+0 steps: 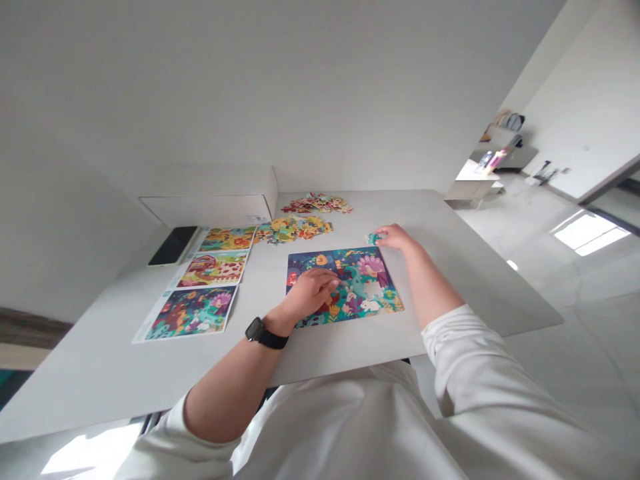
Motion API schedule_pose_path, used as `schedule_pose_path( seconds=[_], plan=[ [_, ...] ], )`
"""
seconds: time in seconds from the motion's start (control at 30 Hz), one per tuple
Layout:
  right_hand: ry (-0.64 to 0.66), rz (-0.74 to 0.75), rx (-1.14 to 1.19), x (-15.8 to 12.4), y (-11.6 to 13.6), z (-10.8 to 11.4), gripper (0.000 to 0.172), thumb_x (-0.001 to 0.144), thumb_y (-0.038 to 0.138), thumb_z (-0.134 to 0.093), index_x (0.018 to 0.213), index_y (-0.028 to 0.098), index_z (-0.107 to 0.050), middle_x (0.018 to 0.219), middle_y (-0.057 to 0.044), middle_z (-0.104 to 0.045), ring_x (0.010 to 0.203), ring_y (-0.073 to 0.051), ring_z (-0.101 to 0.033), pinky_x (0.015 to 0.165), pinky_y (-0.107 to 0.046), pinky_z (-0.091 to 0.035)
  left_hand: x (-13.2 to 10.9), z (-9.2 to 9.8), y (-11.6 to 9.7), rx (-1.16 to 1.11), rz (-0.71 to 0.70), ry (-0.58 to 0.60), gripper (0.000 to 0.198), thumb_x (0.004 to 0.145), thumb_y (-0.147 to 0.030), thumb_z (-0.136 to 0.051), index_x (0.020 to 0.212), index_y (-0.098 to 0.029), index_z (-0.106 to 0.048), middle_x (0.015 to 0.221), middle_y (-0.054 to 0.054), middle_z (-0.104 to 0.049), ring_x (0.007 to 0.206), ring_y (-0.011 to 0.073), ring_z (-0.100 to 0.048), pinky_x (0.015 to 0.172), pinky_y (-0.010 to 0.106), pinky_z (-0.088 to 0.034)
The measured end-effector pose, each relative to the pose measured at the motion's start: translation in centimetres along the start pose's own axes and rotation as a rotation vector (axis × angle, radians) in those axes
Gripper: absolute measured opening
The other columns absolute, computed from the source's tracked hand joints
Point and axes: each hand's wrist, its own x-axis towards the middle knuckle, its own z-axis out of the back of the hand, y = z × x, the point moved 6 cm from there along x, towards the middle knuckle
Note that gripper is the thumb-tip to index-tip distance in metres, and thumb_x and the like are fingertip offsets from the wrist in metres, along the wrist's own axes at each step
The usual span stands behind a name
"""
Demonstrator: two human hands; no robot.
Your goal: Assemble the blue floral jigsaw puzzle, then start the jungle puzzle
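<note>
"What's in the head view?"

"A white surface (425, 223) with a jigsaw puzzle (345, 287) lying flat on it, bright teal and purple, showing a peacock and white rabbits."

"And the hands?"

"The right hand (396, 237) is closed in a pinch on a teal puzzle piece (373, 239), just off the puzzle's top edge. The left hand (311, 293) lies over the puzzle, fingers curled down; whether a piece sits under them, I can't quite tell."

"Around it?"

"Three printed picture sheets (213, 269) to the left, two heaps of loose pieces (295, 229) beyond, then a white box (210, 210) and a phone (173, 245)."
</note>
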Motion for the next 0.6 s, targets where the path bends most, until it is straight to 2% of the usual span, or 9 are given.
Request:
schedule_pose_path(
  seconds=[0.13,0.23,0.33,0.43,0.5,0.6],
  plan=[
    [-0.032,-0.045,0.064,-0.6,-0.1,-0.3,0.03,0.071,0.02,-0.089,0.101,0.019,-0.081,0.11,-0.007,-0.084,0.101,-0.021,-0.076,0.094,-0.029,-0.056,0.0,0.8,-0.5,-0.024,0.008,-0.088,0.045,0.113,-0.048,-0.045,0.111,-0.024,-0.082,0.114,0.01,-0.083,0.115,0.0268,-0.075,0.108,0.044,-0.058],
    [-0.16,-0.148,0.21,-1.4,-0.6,-0.2,0.028,0.069,0.02,-0.087,0.094,0.019,-0.073,0.103,-0.006,-0.083,0.096,-0.02,-0.075,0.092,-0.031,-0.056,-0.1,1.1,-0.3,-0.007,0.028,-0.126,0.047,0.113,-0.049,-0.044,0.107,-0.023,-0.082,0.112,0.01,-0.083,0.111,0.0266,-0.076,0.105,0.044,-0.059],
    [-0.25,-0.193,0.409,-2.0,-0.5,0.8,0.021,0.076,0.027,-0.081,0.086,0.021,-0.064,0.089,-0.003,-0.079,0.086,-0.02,-0.075,0.085,-0.032,-0.058,-0.2,1.2,0.0,0.004,0.044,-0.126,0.048,0.113,-0.05,-0.043,0.104,-0.024,-0.082,0.111,0.01,-0.083,0.109,0.0267,-0.076,0.103,0.043,-0.059],
    [-0.288,-0.133,0.559,-2.8,0.8,3.5,0.026,0.082,0.04,-0.078,0.09,0.022,-0.061,0.089,-0.004,-0.079,0.084,-0.02,-0.075,0.074,-0.028,-0.056,-0.1,1.3,0.0,0.003,0.041,-0.134,0.045,0.112,-0.048,-0.045,0.106,-0.024,-0.082,0.111,0.01,-0.083,0.107,0.0263,-0.076,0.103,0.042,-0.059],
    [-0.317,-0.005,0.743,-4.0,2.6,5.7,0.037,0.08,0.047,-0.083,0.097,0.022,-0.063,0.095,-0.007,-0.079,0.088,-0.021,-0.076,0.07,-0.028,-0.054,0.0,1.4,-0.1,0.015,0.049,-0.145,0.039,0.11,-0.044,-0.049,0.109,-0.025,-0.083,0.112,0.009,-0.083,0.108,0.0264,-0.076,0.105,0.043,-0.059],
    [-0.223,0.151,0.839,-7.1,6.0,7.1,0.043,0.077,0.051,-0.088,0.104,0.024,-0.068,0.098,-0.006,-0.08,0.09,-0.022,-0.075,0.072,-0.03,-0.055,0.1,1.4,0.3,0.033,0.11,-0.158,0.031,0.104,-0.039,-0.056,0.11,-0.027,-0.084,0.112,0.007,-0.084,0.108,0.0269,-0.077,0.104,0.042,-0.059]
  ],
)
